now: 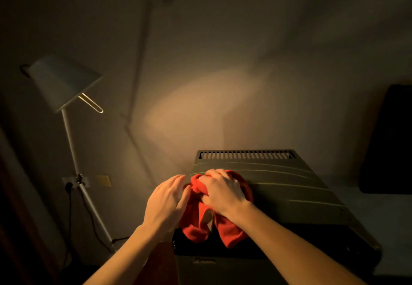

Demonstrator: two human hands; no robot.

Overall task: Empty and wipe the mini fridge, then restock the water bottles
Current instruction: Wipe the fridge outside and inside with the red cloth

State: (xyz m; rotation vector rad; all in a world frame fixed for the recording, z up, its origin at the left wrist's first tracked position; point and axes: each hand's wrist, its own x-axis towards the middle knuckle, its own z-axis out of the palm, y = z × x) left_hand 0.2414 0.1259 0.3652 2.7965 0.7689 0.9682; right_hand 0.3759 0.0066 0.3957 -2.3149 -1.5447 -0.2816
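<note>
Right hand (223, 192) clutching one red cloth (229, 229) atop one fridge (296, 193), left hand (166, 197) flat.

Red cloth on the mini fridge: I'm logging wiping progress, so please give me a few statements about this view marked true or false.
1. The right hand grips the red cloth on top of the mini fridge. True.
2. The left hand holds a water bottle. False: it holds nothing, its fingers straight beside the cloth.
3. The floor lamp stands to the left of the fridge. True.
4. The cloth lies flat and spread out. False: it is bunched, with folds hanging over the front edge.
5. A vent grille runs along the back of the fridge top. True.
</note>
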